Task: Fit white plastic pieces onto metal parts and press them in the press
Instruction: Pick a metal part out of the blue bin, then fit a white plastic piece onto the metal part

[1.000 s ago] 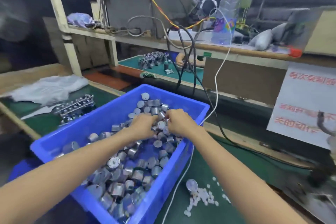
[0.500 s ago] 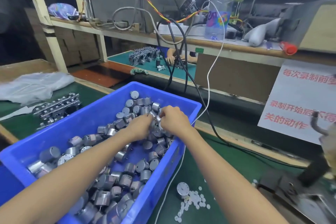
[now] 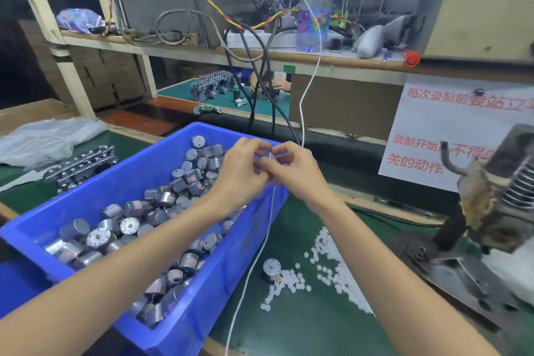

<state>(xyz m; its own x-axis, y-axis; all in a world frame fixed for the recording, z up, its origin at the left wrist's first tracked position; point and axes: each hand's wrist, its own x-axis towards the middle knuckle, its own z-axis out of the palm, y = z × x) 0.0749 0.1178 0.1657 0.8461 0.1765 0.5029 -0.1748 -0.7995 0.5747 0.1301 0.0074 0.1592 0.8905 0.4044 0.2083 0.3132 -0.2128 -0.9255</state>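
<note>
From the head camera: holds both hands up over the far right corner of the blue bin (image 3: 202, 315), close together and touching at the fingertips. Pinches, with the curled fingers of the left hand (image 3: 239, 173) and the right hand (image 3: 297, 175), a small silvery metal part (image 3: 271, 155) between them; cannot tell, through the blur, of any white piece already on it. Leaves plenty of like round metal motor cans (image 3: 127, 225) heaped in the bin below the left forearm. Has the white plastic pieces (image 3: 332, 266) scattered on the green mat (image 3: 303, 326) just right of the bin, around a single can (image 3: 271, 269) standing on end, beside a white cable (image 3: 257, 251) trailing down along the bin's right wall. Has the press (image 3: 500, 191) at the far right edge, with bare spring coils, well apart from both hands. Looks like the fitting step, with pressing not yet begun. To do it well: turn the can shaft-end up, steady its body with the left fingers, set the white piece square over the shaft with the right, and seat it lightly by thumb, without tilt, to avoid jamming or cracking it under the ram. Then carry it upright to the press, clear of the cable, and take fingertips off the top before pulling down
</note>
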